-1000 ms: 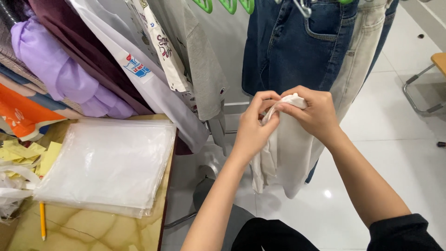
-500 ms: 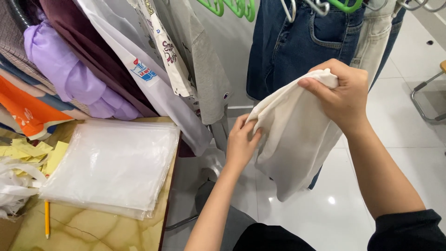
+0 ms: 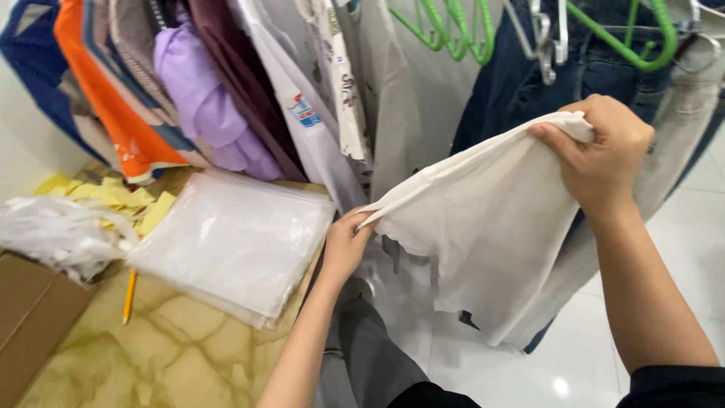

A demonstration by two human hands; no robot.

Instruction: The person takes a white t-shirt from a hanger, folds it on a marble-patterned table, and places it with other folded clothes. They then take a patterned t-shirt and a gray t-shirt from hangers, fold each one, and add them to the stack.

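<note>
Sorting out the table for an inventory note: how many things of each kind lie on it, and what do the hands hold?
White cloth, held by left hand and right hand: 1
Stack of clear plastic bags: 1
Pencil: 1
Pile of yellow paper slips: 1
Cardboard box: 1
Total: 5

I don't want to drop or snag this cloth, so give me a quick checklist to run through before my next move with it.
1. Right hand grips the upper corner of the white cloth: ok.
2. Left hand pinches the lower corner: ok.
3. Top edge taut between the hands: ok.
4. Cloth apart from the green hangers: ok.
5. Bottom edge hanging free: cannot tell.
6. Stack of clear plastic bags flat on the table: ok.
</note>
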